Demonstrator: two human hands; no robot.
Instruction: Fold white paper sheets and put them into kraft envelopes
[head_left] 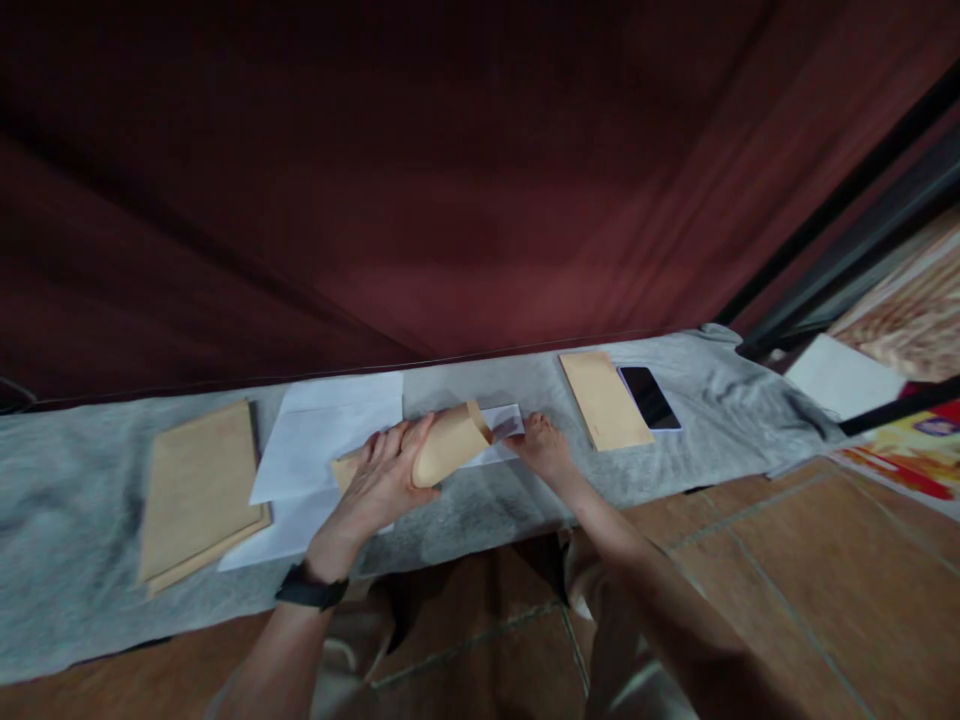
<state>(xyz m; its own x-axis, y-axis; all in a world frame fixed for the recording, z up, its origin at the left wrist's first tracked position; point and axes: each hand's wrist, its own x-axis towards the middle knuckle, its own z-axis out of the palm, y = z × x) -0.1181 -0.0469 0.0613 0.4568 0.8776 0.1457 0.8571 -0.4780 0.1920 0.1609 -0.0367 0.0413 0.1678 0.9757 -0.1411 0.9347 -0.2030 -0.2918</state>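
My left hand [386,472], with a dark watch on its wrist, is wrapped round a tan paper envelope [448,445]. The envelope bulges, its mouth gaping toward the right. A folded white paper [504,425] reaches from that mouth to my right hand [541,447], whose fingers are closed on the paper's right end. How far the paper goes inside the envelope is hidden. White sheets [330,430] lie under and to the left of my left hand.
A stack of tan envelopes [199,480] lies at the left on the grey cloth [480,510]. To the right are another tan envelope [606,400] and a phone [649,397]. A dark red curtain [480,200] hangs behind. Tiled floor [750,570] shows in front.
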